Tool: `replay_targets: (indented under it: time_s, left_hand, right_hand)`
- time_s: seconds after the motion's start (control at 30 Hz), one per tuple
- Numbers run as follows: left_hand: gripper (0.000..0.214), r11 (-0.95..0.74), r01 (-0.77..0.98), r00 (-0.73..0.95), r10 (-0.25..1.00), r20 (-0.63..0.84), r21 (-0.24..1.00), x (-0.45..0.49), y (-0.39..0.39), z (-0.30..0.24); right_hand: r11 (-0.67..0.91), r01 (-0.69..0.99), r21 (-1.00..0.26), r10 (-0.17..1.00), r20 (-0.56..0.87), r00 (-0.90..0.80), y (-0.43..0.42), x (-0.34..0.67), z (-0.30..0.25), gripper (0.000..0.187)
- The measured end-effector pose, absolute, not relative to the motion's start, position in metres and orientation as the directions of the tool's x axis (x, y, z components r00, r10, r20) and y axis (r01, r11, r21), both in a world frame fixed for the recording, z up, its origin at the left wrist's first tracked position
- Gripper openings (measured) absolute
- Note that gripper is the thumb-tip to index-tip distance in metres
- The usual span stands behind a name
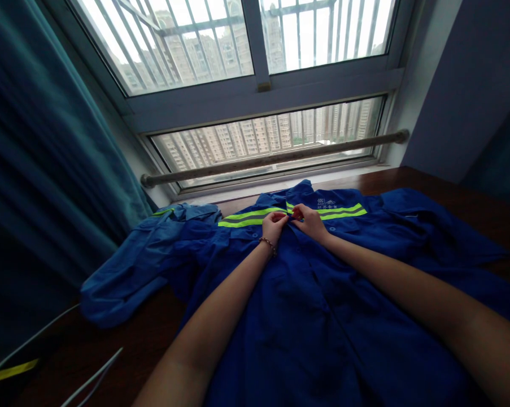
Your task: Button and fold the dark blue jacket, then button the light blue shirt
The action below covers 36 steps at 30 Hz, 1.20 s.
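A blue work jacket (280, 305) with a yellow-green and grey reflective stripe across the chest lies spread out, front up, collar toward the window. My left hand (275, 224), with a bracelet at the wrist, pinches the front edge of the jacket at the stripe. Close beside it, my right hand (308, 221) pinches the opposite front edge, fingertips nearly meeting the left ones. What lies between the fingertips is too small to make out. White lettering sits on the chest above the stripe, right of my hands. Below my hands the front hangs partly apart.
A lighter blue folded garment (127, 271) lies left of the jacket on the dark wooden surface (153, 333). A teal curtain (38, 141) hangs at the left. Behind stands a barred window with a metal rail (275, 161) across it. White cables (94, 376) are at lower left.
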<state>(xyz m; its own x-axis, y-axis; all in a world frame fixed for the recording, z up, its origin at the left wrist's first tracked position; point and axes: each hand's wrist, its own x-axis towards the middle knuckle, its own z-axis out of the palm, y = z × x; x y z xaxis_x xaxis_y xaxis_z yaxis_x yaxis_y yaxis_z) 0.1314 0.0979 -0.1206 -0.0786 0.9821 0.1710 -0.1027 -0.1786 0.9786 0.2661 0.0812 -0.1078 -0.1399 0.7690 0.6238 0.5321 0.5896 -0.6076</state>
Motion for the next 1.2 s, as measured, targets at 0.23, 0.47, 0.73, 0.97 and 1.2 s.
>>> replay_targets:
  time_s: [0.23,0.47,0.73,0.97,1.2]
  left_hand:
    - [0.018,-0.185,-0.101,-0.099,0.98,0.175,0.978,0.131,0.1,-0.122]
    - [0.019,-0.23,-0.082,-0.117,0.969,0.219,0.97,0.131,0.1,-0.122]
    - [0.017,-0.406,0.102,-0.139,0.898,0.417,0.908,0.136,0.092,-0.117]
    - [0.019,-0.359,0.037,-0.062,0.931,0.361,0.933,0.136,0.089,-0.114]
    - [0.02,-0.293,-0.021,-0.121,0.95,0.289,0.956,0.135,0.093,-0.115]
  right_hand:
    - [0.593,0.483,-0.644,0.772,0.624,-0.116,0.081,0.265,-0.11,0.019]
    - [0.593,0.465,-0.658,0.775,0.624,-0.107,0.082,0.265,-0.11,0.015]
    - [0.617,0.626,-0.477,0.716,0.67,-0.196,0.083,0.267,-0.11,0.013]
    - [0.593,0.609,-0.526,0.749,0.638,-0.179,0.084,0.268,-0.111,0.014]
    - [0.592,0.581,-0.558,0.759,0.629,-0.17,0.081,0.267,-0.109,0.013]
